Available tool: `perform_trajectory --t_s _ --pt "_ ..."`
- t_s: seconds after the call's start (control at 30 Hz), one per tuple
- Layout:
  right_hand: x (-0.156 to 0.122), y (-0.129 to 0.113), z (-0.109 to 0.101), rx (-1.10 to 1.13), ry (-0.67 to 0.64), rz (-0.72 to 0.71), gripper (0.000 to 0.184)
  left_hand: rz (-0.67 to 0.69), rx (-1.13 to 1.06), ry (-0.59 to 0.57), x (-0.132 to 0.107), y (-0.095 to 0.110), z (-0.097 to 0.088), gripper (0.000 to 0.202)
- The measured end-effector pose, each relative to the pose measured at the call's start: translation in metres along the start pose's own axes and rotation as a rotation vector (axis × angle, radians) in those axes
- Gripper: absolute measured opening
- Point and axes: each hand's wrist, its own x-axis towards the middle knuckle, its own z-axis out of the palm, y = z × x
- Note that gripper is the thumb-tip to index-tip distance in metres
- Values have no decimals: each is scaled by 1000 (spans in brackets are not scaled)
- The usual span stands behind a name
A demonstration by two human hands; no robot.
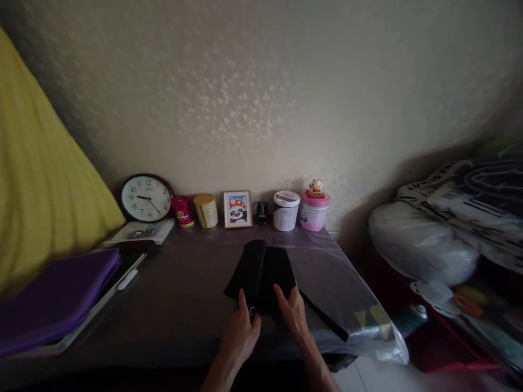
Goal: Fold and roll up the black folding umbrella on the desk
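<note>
A black, folded item (pixel 261 267), cloth-like in look, lies on the table just in front of me, with a raised fold running down its middle. I cannot make out its exact kind. From its right side a narrow black strap (pixel 327 317) trails toward the table's front edge. My left hand (pixel 242 329) grips the near left edge, beside a small shiny ring or snap (pixel 252 311). On the near right edge is my right hand (pixel 292 311), thumb on top and fingers curled round the side. Both hands' undersides are partly hidden.
Along the wall stand a clock (pixel 147 198), a red can (pixel 183 211), a yellow can (pixel 206 210), a panda picture frame (pixel 237 209) and two tubs (pixel 286 211). At left, a purple case (pixel 61 296) lies on the plastic-covered table (pixel 183 305). Bagged bedding (pixel 420 239) is piled at right.
</note>
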Motion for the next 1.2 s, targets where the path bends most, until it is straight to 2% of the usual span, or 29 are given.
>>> perform_trajectory --t_s 0.17,0.27,0.43,0.53,0.67,0.97,1.2 --pt "0 -7 9 -110 -68 137 29 -2 -26 2 -1 0 0 68" --pt "2 -16 15 -156 -46 130 27 16 -27 11 0 -1 1 68" --pt "5 -37 25 -120 -46 -58 23 20 -14 5 2 -3 2 66" --pt "7 -47 30 -63 -85 -189 31 26 -14 5 2 -3 2 65" --pt "9 -52 36 -107 -167 -284 35 27 -9 1 2 -3 2 66" --pt "13 -67 34 -241 -321 -360 36 13 12 -12 3 0 -1 66" --pt "15 -74 33 -289 -374 -368 31 7 25 -22 2 3 -2 67"
